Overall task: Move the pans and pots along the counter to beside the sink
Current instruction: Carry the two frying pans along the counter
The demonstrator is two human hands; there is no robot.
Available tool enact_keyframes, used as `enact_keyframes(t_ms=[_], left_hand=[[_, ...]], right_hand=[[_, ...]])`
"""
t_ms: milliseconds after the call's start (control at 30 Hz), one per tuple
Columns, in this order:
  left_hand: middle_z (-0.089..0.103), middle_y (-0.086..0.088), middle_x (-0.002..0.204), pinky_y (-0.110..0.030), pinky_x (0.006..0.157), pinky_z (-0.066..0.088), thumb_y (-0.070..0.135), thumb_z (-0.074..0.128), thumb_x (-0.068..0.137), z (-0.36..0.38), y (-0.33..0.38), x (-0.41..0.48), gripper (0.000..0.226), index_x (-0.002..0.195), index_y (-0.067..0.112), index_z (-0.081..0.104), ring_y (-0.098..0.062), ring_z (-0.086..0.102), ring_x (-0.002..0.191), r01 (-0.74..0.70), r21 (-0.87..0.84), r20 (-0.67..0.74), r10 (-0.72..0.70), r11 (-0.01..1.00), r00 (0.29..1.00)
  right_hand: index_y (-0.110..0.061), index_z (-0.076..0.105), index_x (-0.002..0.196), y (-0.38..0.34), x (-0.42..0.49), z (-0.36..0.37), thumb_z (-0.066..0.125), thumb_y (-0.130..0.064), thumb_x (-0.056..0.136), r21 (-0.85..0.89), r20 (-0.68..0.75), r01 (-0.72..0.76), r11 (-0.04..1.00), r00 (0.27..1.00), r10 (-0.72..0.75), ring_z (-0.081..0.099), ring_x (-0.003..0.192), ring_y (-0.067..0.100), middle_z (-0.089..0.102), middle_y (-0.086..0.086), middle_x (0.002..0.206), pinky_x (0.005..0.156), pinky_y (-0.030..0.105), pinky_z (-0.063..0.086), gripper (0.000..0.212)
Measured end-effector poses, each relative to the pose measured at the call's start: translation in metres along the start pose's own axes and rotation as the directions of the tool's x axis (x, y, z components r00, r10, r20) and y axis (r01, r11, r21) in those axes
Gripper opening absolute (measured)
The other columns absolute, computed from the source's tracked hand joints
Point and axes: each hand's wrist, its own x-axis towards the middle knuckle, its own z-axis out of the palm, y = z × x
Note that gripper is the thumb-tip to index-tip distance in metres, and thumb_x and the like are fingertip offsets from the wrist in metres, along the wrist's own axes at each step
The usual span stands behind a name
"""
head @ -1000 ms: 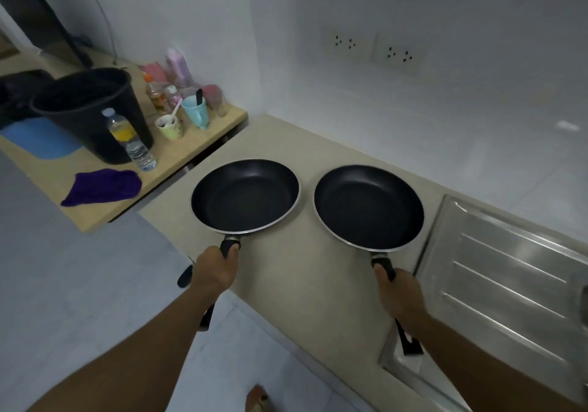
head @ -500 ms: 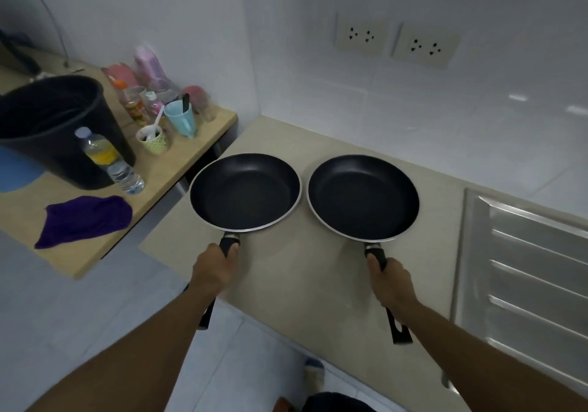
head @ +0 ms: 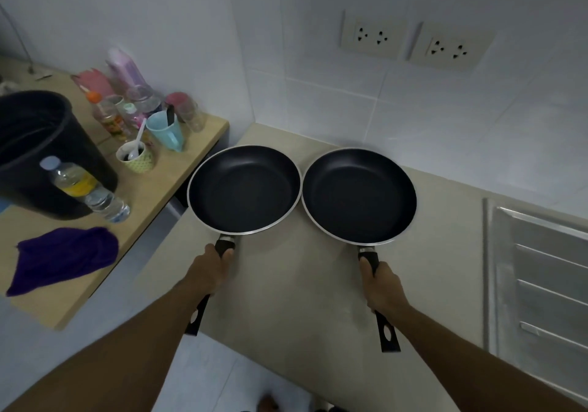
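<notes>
Two black non-stick pans sit side by side over the beige counter point(head: 286, 300), rims almost meeting. The left pan point(head: 245, 189) is at the counter's left end and the right pan point(head: 359, 195) is nearer the steel sink drainboard point(head: 541, 268), though apart from it. The left hand point(head: 208, 271) is wrapped around the left pan's handle and the right hand point(head: 383, 287) around the right pan's. No brand shows on either pan. On the wooden table point(head: 152, 195) to the left, a water bottle point(head: 82, 189) carries a yellow label, too small to read, in front of a black bucket point(head: 38, 144).
</notes>
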Motion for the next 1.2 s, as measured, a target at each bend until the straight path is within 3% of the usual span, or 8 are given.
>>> enact_keyframes(t_ms=[167, 367, 467, 667, 833, 1000, 1200], left_hand=[[0.052, -0.017, 0.097, -0.040, 0.066, 0.050, 0.050, 0.036, 0.102, -0.018, -0.004, 0.033, 0.052, 0.127, 0.004, 0.037, -0.033, 0.056, 0.077, -0.029, 0.024, 0.050, 0.027, 0.999, 0.998], [0.057, -0.023, 0.113, -0.048, 0.085, 0.054, 0.051, 0.032, 0.103, -0.048, -0.005, 0.078, 0.055, 0.134, 0.005, 0.033, -0.038, 0.059, 0.094, -0.109, 0.063, 0.137, 0.100, 0.992, 0.986], [0.056, -0.024, 0.125, -0.042, 0.086, 0.049, 0.050, 0.031, 0.103, -0.060, -0.005, 0.099, 0.059, 0.142, 0.006, 0.029, -0.037, 0.058, 0.104, -0.154, 0.078, 0.159, 0.140, 0.985, 0.977], [0.052, -0.025, 0.134, -0.040, 0.086, 0.046, 0.049, 0.034, 0.103, -0.074, -0.005, 0.134, 0.060, 0.146, 0.007, 0.028, -0.041, 0.056, 0.115, -0.197, 0.085, 0.161, 0.181, 0.977, 0.970], [0.052, -0.026, 0.136, -0.042, 0.088, 0.045, 0.049, 0.035, 0.103, -0.081, 0.003, 0.157, 0.064, 0.151, 0.007, 0.023, -0.043, 0.056, 0.118, -0.242, 0.139, 0.149, 0.222, 0.960, 0.964], [0.050, -0.028, 0.138, -0.048, 0.096, 0.046, 0.049, 0.034, 0.103, -0.087, 0.009, 0.172, 0.068, 0.154, 0.007, 0.017, -0.046, 0.054, 0.121, -0.263, 0.155, 0.149, 0.240, 0.952, 0.959], [0.052, -0.028, 0.135, -0.047, 0.090, 0.045, 0.050, 0.034, 0.103, -0.087, 0.011, 0.179, 0.068, 0.152, 0.005, 0.021, -0.046, 0.055, 0.119, -0.265, 0.189, 0.139, 0.241, 0.946, 0.960]], right_hand=[[-0.007, 0.053, 0.106, -0.019, 0.002, 0.023, 0.041, -0.052, 0.104, 0.031, -0.032, -0.044, 0.999, 0.998, 0.045, 0.067, 0.072, 0.027, 0.064, 0.011, 0.088, 0.053, 0.034, 0.053, 0.047], [-0.009, 0.051, 0.108, -0.053, -0.002, 0.059, 0.039, -0.054, 0.104, 0.085, -0.069, -0.119, 0.989, 0.990, 0.125, 0.067, 0.070, 0.027, 0.063, 0.011, 0.089, 0.045, 0.028, 0.047, 0.047], [-0.008, 0.051, 0.106, -0.069, -0.003, 0.074, 0.039, -0.054, 0.104, 0.094, -0.100, -0.145, 0.985, 0.983, 0.154, 0.067, 0.065, 0.026, 0.064, 0.011, 0.087, 0.041, 0.024, 0.044, 0.048], [-0.008, 0.050, 0.103, -0.091, -0.002, 0.101, 0.040, -0.054, 0.103, 0.125, -0.147, -0.164, 0.979, 0.972, 0.182, 0.068, 0.071, 0.030, 0.065, 0.014, 0.089, 0.053, 0.033, 0.051, 0.047], [-0.005, 0.050, 0.106, -0.102, 0.001, 0.108, 0.039, -0.053, 0.104, 0.105, -0.184, -0.189, 0.976, 0.961, 0.206, 0.067, 0.065, 0.028, 0.064, 0.013, 0.087, 0.046, 0.029, 0.047, 0.050], [-0.004, 0.049, 0.109, -0.116, 0.006, 0.113, 0.039, -0.052, 0.104, 0.112, -0.180, -0.203, 0.973, 0.959, 0.221, 0.070, 0.079, 0.036, 0.065, 0.018, 0.096, 0.069, 0.049, 0.062, 0.049], [-0.004, 0.049, 0.111, -0.121, 0.007, 0.116, 0.039, -0.053, 0.104, 0.116, -0.185, -0.219, 0.969, 0.954, 0.238, 0.069, 0.075, 0.032, 0.065, 0.017, 0.095, 0.057, 0.037, 0.056, 0.050]])
